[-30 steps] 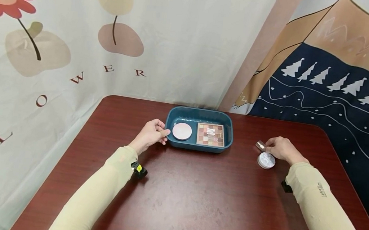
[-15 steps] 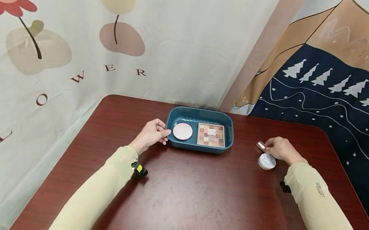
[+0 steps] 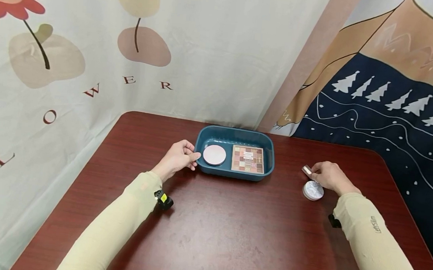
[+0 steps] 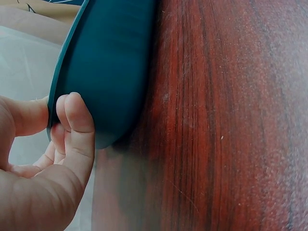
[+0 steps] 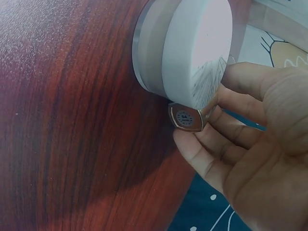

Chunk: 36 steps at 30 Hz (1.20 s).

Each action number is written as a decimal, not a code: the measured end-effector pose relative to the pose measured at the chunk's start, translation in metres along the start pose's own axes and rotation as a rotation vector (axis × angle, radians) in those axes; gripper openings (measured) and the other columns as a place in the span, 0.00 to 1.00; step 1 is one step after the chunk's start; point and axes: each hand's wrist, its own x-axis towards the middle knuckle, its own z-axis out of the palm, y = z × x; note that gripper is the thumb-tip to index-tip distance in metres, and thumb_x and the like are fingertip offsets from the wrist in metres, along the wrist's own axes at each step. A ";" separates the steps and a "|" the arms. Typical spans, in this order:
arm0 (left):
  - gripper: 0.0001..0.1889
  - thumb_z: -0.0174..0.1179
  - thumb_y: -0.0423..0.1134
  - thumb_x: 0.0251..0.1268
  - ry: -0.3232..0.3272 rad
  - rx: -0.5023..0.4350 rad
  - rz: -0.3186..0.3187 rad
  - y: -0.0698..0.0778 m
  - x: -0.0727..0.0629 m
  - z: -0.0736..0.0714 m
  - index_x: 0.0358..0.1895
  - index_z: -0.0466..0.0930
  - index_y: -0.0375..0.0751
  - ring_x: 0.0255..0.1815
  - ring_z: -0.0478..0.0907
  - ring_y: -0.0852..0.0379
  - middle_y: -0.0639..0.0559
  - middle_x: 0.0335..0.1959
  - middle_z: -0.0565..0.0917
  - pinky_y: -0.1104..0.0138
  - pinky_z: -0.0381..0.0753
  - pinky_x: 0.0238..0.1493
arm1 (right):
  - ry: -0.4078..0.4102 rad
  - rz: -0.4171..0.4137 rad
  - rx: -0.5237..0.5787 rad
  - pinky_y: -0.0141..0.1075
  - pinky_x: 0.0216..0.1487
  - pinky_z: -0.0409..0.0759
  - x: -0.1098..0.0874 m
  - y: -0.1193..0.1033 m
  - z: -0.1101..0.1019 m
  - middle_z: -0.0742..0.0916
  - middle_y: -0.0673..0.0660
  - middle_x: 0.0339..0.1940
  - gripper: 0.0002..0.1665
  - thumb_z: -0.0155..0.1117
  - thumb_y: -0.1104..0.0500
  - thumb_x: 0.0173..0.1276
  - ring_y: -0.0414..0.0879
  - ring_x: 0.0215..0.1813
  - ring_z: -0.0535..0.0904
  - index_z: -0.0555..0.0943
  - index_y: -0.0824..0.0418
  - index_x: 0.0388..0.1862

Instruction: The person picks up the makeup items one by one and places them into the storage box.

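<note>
My left hand pinches the left rim of a dark teal plastic tray, thumb over the edge and fingers against the outer wall. A round pale pink compact lies inside the tray, left of a square eyeshadow palette. Toward the right of the table, my right hand holds a small shiny lipstick tube between thumb and fingers. Its labelled end faces the right wrist camera. Just in front of that hand stands a white-lidded loose powder jar, which partly covers the tube in the right wrist view.
Everything rests on a reddish-brown wooden table with rounded far corners. A pale flower-printed curtain hangs behind it, and a dark blue cloth with white trees hangs along the right.
</note>
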 end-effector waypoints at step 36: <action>0.16 0.64 0.31 0.72 0.001 0.001 0.008 -0.001 0.000 0.000 0.53 0.69 0.28 0.25 0.82 0.55 0.43 0.31 0.79 0.62 0.89 0.36 | 0.158 -0.113 0.044 0.40 0.36 0.81 0.003 -0.041 -0.025 0.88 0.63 0.35 0.15 0.65 0.62 0.72 0.48 0.31 0.81 0.83 0.73 0.50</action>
